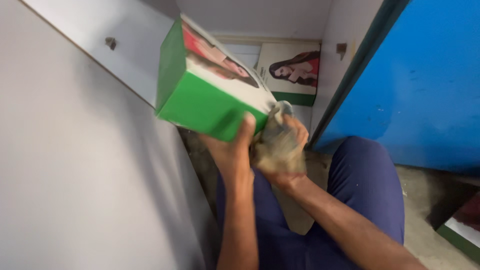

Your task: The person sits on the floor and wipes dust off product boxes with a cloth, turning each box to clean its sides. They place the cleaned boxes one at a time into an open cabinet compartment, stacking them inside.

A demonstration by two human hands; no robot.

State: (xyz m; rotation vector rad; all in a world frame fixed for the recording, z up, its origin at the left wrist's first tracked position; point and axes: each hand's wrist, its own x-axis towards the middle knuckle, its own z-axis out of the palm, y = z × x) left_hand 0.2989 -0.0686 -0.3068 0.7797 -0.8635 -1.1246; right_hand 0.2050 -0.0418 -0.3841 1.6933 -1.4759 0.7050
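We hold the green box [205, 95] tilted in the air near the grey cabinet wall [75, 165], our left hand [231, 150] gripping its lower corner. Our right hand [285, 145] presses a crumpled cloth [277, 142] against that corner. With such a small grip, the box may slip while we rub.

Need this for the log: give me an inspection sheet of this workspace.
Surface: bare concrete floor, dusty.
Job's things: green-and-white box held tilted; grey cloth pressed at its corner.
Clutter: second box standing at the back; another box edge at right.
Grippers: left hand grips the box from below; right hand holds the cloth.
Cables: nothing seen.
Surroundings: white panel at left, blue door at right.
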